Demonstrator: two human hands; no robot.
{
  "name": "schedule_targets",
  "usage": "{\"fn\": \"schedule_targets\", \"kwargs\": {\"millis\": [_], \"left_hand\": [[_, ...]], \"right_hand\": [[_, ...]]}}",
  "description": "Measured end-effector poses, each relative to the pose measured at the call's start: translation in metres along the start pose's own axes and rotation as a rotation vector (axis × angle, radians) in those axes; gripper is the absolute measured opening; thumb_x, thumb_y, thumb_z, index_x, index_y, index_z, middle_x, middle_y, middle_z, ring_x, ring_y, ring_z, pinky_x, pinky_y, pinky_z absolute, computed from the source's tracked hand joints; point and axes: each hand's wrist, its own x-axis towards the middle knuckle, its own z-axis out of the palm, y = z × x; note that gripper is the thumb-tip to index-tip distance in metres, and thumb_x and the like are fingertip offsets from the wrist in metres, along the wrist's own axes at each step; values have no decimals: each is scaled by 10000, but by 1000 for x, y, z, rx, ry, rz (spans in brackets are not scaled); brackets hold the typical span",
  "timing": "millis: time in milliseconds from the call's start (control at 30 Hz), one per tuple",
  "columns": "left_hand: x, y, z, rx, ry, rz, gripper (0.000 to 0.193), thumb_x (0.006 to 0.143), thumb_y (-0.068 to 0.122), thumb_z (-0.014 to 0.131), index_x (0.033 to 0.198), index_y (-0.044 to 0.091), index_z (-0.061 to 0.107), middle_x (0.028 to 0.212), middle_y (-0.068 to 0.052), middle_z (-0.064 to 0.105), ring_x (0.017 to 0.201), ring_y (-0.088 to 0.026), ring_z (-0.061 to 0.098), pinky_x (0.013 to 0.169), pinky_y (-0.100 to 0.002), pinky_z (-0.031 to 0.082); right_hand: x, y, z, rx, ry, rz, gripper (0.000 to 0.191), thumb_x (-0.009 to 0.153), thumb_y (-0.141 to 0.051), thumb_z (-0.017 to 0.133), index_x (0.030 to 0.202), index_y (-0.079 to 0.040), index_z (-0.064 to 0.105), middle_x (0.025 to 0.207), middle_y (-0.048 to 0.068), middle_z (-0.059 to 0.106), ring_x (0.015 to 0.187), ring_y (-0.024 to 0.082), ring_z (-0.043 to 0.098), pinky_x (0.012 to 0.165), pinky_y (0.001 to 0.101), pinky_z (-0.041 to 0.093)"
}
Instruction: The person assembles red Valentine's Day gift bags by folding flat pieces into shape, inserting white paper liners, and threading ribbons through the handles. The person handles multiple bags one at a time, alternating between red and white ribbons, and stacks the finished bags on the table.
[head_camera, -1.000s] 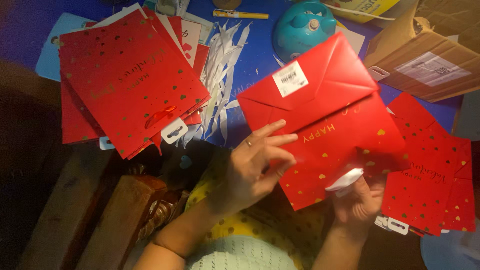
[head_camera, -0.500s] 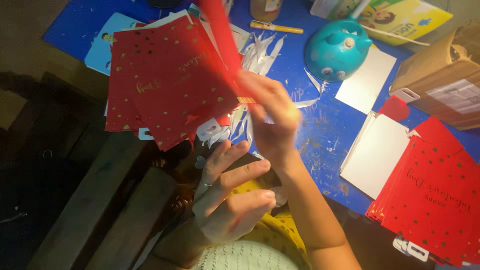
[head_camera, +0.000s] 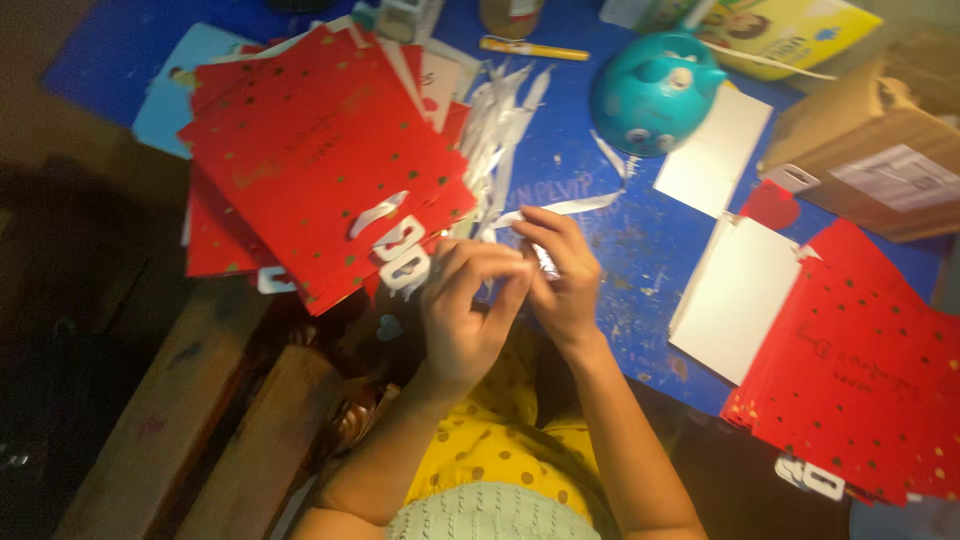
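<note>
Both hands meet at the near edge of the blue worktop (head_camera: 640, 250), fingertips together. The left hand (head_camera: 465, 315) and the right hand (head_camera: 562, 275) pinch one end of a white ribbon strip (head_camera: 560, 208) between thumbs and fingers; both hands are clenched on it. The strip runs from the fingertips up and to the right, lying on the worktop surface.

Just left of the left hand: a fanned stack of red gift bags (head_camera: 320, 160) with small gold dots, lying flat. White hanging tabs (head_camera: 400, 250) at the stack's lower edge sit just beside the left-hand fingers.

Directly beyond the hands: a loose bundle of white ribbon strips (head_camera: 500, 120), spread on the worktop next to the red stack.

Beyond and to the right of the right hand: a teal round container (head_camera: 650, 95), well apart from both hands. A yellow pencil-like item (head_camera: 530, 48) lies further beyond the bundle.

Right of the right hand: two white card sheets (head_camera: 735, 295) (head_camera: 715, 150), then a second stack of red dotted gift bags (head_camera: 860, 380) partly covering the nearer sheet. A brown cardboard box (head_camera: 870, 150) stands at the far right.

Below the hands: yellow dotted clothing (head_camera: 490, 445) of the person, and wooden planks (head_camera: 180, 420) to the lower left, off the worktop.
</note>
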Motion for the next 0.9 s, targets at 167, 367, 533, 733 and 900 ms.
{"fn": "schedule_targets", "kwargs": {"millis": [167, 367, 533, 733, 900], "left_hand": [[9, -39, 81, -192, -139, -218, 63, 967, 106, 720, 987, 46, 715, 960, -62, 727, 821, -172, 654, 699, -291, 519], [64, -58, 159, -223, -87, -201, 126, 1012, 163, 664, 1029, 63, 739, 950, -47, 753, 800, -126, 666, 707, -274, 515], [115, -49, 187, 13, 143, -177, 138, 992, 210, 679, 1008, 93, 749, 885, -54, 697, 660, -164, 627, 620, -323, 499], [132, -34, 192, 162, 166, -62, 156, 1021, 234, 655, 1054, 107, 739, 1020, -50, 664, 672, -181, 629, 666, -351, 494], [131, -29, 196, 79, 103, -93, 171, 1007, 224, 656, 1077, 100, 750, 1038, -54, 652, 625, -154, 610, 645, -331, 504]], "right_hand": [[-61, 31, -67, -145, 193, 223, 207, 968, 49, 634, 1142, -8, 732, 1203, 128, 722, 1136, 254, 699, 997, 352, 544], [-131, 40, -131, 22, 420, 414, 184, 1052, -9, 574, 1192, 25, 689, 1209, 108, 673, 1013, 170, 685, 924, 284, 568], [-154, 35, -157, 27, 498, 494, 196, 1061, -25, 561, 1206, 31, 680, 1198, 108, 671, 952, 148, 693, 860, 267, 562], [-157, 32, -160, 62, 487, 522, 189, 1053, -29, 554, 1183, 28, 679, 1170, 93, 668, 926, 133, 691, 758, 267, 618], [-155, 32, -156, 105, 473, 503, 183, 1055, -29, 558, 1175, 19, 688, 1163, 91, 669, 917, 127, 692, 744, 263, 624]]}}
